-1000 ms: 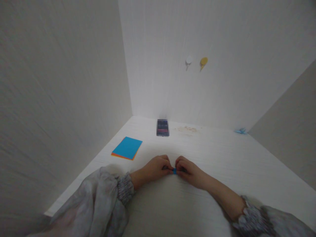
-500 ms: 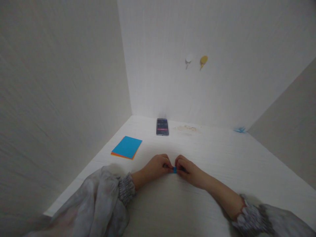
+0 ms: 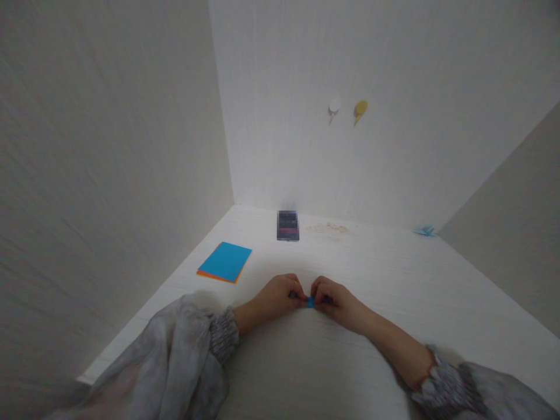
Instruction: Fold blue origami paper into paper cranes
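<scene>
Between my two hands is a small piece of folded blue paper, mostly covered by fingers. My left hand pinches its left side with thumb and forefinger; a ring shows on one finger. From the other side, my right hand grips the paper's right side with bent fingers. Both hands are low over the white tabletop, and only a narrow strip of blue shows between the fingertips. How the paper is folded cannot be made out.
Left of my hands lies a stack of square paper, blue on top with orange beneath. A dark, blurred-out device stands near the back wall. A folded blue paper figure sits in the right back corner. White and yellow hooks are on the wall.
Both hands stay nearly in place, still on the blue paper. The fingertips have shifted very slightly; the whole view sits a touch lower.
</scene>
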`<state>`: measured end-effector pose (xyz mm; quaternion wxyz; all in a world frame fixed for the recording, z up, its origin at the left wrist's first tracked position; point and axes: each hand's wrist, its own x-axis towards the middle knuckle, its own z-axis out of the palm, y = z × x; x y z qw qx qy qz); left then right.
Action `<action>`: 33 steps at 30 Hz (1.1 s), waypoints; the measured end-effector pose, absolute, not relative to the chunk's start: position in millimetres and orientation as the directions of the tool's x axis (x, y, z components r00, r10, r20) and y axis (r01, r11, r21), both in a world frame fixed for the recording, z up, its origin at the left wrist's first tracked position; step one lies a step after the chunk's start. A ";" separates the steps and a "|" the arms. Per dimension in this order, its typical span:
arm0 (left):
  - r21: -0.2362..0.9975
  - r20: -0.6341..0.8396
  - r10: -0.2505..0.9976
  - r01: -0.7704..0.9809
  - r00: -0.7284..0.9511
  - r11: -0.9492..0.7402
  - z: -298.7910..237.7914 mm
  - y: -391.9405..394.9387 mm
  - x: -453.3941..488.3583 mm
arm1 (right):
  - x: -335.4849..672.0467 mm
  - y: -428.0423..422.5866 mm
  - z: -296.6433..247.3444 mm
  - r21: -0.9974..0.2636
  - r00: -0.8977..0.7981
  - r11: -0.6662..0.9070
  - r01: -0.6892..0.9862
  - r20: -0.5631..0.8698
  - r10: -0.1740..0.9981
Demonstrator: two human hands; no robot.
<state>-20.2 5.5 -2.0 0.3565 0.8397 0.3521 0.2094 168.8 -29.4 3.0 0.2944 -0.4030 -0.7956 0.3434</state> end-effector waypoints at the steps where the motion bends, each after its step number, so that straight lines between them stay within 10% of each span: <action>1: 0.746 0.107 0.738 0.437 0.667 -0.503 -2.6 5.7 -20.3 | 169.1 -28.6 1.5 -0.789 -0.495 0.433 0.436 0.192 0.847; 33: 0.696 0.105 0.726 0.471 0.680 -0.542 -1.7 5.9 -20.0 | 179.3 -8.0 -8.5 -0.925 -0.443 0.189 0.329 0.026 0.896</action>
